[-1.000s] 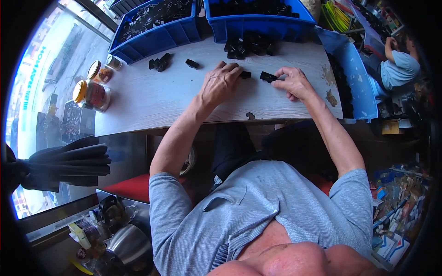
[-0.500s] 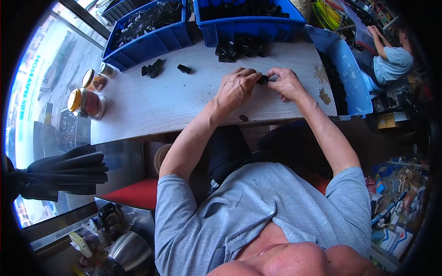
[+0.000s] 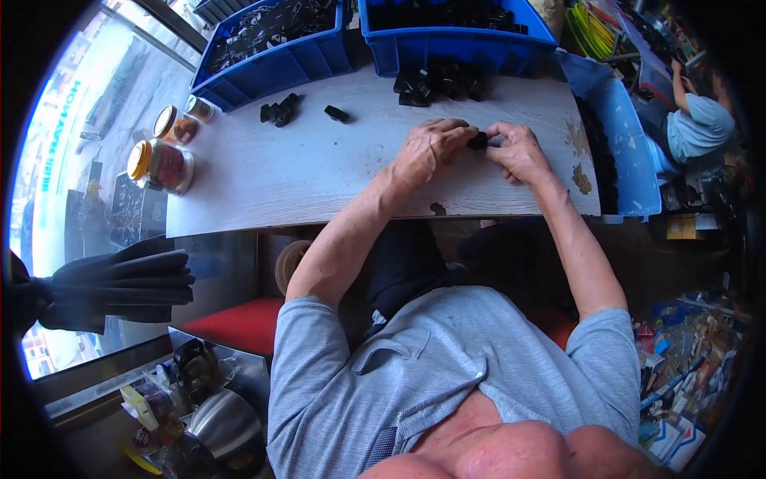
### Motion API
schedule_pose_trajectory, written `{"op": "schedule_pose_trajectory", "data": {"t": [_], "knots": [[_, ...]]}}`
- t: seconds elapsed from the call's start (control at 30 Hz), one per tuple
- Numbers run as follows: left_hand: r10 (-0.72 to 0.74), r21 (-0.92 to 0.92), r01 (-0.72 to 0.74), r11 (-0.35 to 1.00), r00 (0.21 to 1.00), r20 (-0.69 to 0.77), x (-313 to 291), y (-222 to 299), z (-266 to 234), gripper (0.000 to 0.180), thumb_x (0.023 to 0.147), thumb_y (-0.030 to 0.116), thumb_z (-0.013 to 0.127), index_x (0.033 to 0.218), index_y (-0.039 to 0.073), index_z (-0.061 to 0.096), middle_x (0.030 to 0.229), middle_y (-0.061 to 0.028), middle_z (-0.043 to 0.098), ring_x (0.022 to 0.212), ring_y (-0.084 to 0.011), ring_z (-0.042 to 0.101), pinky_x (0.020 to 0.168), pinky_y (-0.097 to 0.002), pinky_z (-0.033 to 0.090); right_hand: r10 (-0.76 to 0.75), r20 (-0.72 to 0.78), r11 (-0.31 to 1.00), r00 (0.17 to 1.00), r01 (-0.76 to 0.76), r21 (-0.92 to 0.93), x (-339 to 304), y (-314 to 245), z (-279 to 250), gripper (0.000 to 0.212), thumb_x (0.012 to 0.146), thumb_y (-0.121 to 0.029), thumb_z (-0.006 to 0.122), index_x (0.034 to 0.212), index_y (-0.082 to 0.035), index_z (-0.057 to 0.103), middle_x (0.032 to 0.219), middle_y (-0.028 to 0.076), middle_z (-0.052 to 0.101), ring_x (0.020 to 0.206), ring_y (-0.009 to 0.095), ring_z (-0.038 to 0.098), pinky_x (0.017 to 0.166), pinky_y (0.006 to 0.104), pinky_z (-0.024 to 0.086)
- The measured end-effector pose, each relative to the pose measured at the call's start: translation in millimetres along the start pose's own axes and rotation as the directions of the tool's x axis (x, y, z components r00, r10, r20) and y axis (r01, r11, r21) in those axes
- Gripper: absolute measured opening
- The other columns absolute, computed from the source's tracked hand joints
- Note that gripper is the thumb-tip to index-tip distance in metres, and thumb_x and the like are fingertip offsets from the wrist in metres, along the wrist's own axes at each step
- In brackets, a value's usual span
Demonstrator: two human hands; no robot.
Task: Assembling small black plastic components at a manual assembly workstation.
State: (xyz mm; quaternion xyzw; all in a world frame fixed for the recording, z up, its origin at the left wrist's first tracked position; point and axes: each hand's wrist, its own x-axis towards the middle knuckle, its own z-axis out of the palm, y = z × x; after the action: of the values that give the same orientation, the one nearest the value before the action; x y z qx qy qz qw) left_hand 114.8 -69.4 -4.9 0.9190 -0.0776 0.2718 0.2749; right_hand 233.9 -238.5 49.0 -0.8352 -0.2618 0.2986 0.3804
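Between my two hands is a small black plastic part, held just above the table. My left hand grips it with bent fingers that partly cover it. My right hand pinches at its right side with thumb and forefinger. Beyond my hands lies a loose pile of similar black parts. One single black part rests to the left of them, and a small cluster of black parts sits farther left.
Two blue bins full of black pieces stand along the far edge. A lighter blue bin adjoins the table's right end. Jars stand at the left edge by the window. Another person sits at the far right.
The whole view has shifted, with the table and bins now slightly farther right. Both hands keep hold of the black part, with little change in their grip.
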Motion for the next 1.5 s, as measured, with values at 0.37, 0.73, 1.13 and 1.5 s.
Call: {"op": "schedule_pose_trajectory", "data": {"t": [0.37,0.73,1.13,1.5], "knots": [[-0.002,0.265,-0.017,0.964,0.997,0.074,-9.3,20.7,-5.8,0.04,0.089,0.011,0.066,0.128,0.013,0.065,0.127,-0.0088,0.067,0.124,-0.0265,0.059,0.098,-0.0442,0.047,-0.04,0.034,0.999,0.999,0.04,0.025,-0.5,2.4,-2.9,0.028,0.081,-0.012,0.071,0.108,-0.006,0.07,0.055,-0.001,0.055,0.043,0.009,0.052,0.039,0.0245,0.042],[-0.341,0.37,0.601,0.708,0.75,-0.567,-46.2,-13.4,-73.4,0.025,0.087,0.025,0.075,0.108,0.011,0.073,0.104,-0.0121,0.07,0.097,-0.0338,0.063,0.081,-0.0437,0.053,-0.063,-0.031,0.984,0.998,0.068,0.162,3.8,18.3,-2.3,0.034,0.081,-0.02,0.079,0.109,-0.005,0.066,0.055,-0.002,0.051,0.039,0.007,0.046,0.035,0.0234,0.036],[-0.361,0.476,0.509,0.718,0.856,-0.371,-71.6,-34.0,-76.3,0.017,0.086,0.014,0.067,0.101,0.01,0.073,0.114,-0.0105,0.07,0.101,-0.0331,0.067,0.085,-0.0438,0.054,0.165,-0.28,0.777,0.946,0.05,0.628,29.0,43.4,-32.9,0.031,0.085,-0.023,0.079,0.108,-0.008,0.064,0.054,0.0,0.051,0.048,0.015,0.06,0.05,0.034,0.06],[-0.276,0.536,0.314,0.784,0.949,-0.152,-78.9,-1.2,-71.1,0.059,0.082,0.002,0.065,0.139,0.009,0.053,0.135,-0.0117,0.062,0.121,-0.0346,0.059,0.102,-0.0459,0.044,0.27,-0.411,0.781,0.871,0.051,0.622,30.4,23.3,-41.1,0.048,0.079,-0.038,0.087,0.111,-0.008,0.068,0.058,0.002,0.051,0.05,0.016,0.06,0.053,0.0329,0.06]]}}
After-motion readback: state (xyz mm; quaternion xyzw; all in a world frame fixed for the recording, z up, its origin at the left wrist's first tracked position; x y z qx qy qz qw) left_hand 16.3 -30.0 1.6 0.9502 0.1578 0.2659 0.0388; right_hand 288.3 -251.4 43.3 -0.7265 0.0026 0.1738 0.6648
